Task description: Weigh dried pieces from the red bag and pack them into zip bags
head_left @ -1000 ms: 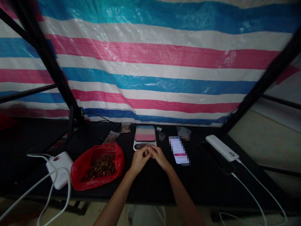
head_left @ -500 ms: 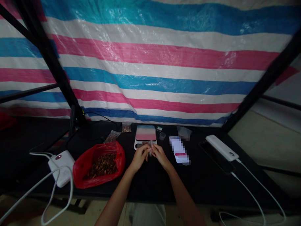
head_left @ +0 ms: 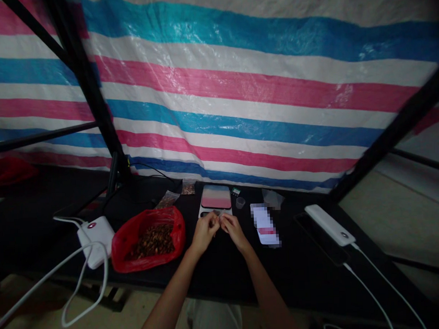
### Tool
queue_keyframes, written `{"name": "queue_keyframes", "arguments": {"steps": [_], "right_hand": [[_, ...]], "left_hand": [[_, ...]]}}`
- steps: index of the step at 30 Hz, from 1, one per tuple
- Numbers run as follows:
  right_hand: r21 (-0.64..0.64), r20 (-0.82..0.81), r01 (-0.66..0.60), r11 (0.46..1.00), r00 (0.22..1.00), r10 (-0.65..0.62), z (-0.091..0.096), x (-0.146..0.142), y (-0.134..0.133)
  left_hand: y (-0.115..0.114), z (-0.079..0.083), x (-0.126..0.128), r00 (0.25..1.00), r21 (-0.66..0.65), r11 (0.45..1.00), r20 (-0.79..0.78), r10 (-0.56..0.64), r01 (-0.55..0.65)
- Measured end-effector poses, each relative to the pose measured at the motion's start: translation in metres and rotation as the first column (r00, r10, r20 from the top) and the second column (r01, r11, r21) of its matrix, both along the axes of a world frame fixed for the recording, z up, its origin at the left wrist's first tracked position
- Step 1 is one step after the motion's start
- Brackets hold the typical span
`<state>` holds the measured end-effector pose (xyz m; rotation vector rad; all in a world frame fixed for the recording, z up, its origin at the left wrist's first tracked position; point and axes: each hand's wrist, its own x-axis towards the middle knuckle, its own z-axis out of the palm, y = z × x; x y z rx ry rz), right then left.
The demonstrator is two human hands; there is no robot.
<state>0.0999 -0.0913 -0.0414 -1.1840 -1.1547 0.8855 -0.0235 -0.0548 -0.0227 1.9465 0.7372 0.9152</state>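
Observation:
My left hand and my right hand meet in front of a small scale with a shiny, striped-looking top. Both are closed in a pinch on a small clear plastic bag, mostly hidden by the fingers. Left of my hands, a red plastic bag stands wide, holding brown beans or nuts. Behind it lie two small clear bags with brown contents, one flat and one near the back edge. A small clear cup is right of the scale.
A lit phone lies to the right, with clear empty bags behind it. Farther right are a white power bank and a dark phone, both cabled. Another white power bank with looping cables is at the left.
The camera view has shifted slightly, moving the table things a little right and down. My fingers have drawn closer around the clear bag, of which less shows now.

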Motion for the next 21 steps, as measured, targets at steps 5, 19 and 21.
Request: {"name": "queue_keyframes", "arguments": {"steps": [5,19,21], "right_hand": [[0.011,0.053,-0.028,1.000,0.998,0.028,0.005,-0.003,-0.002],[0.026,0.117,-0.022,0.999,0.993,0.019,0.014,-0.008,-0.025],[0.033,0.106,-0.044,0.998,0.994,0.040,0.014,-0.012,-0.031]], "left_hand": [[0.010,0.001,-0.007,0.981,0.084,0.979,-0.048,0.188,-0.184],[-0.021,0.024,-0.032,0.971,0.279,0.958,-0.199,0.132,-0.073],[-0.026,0.035,-0.042,0.965,0.285,0.953,-0.200,0.168,-0.107]]}}
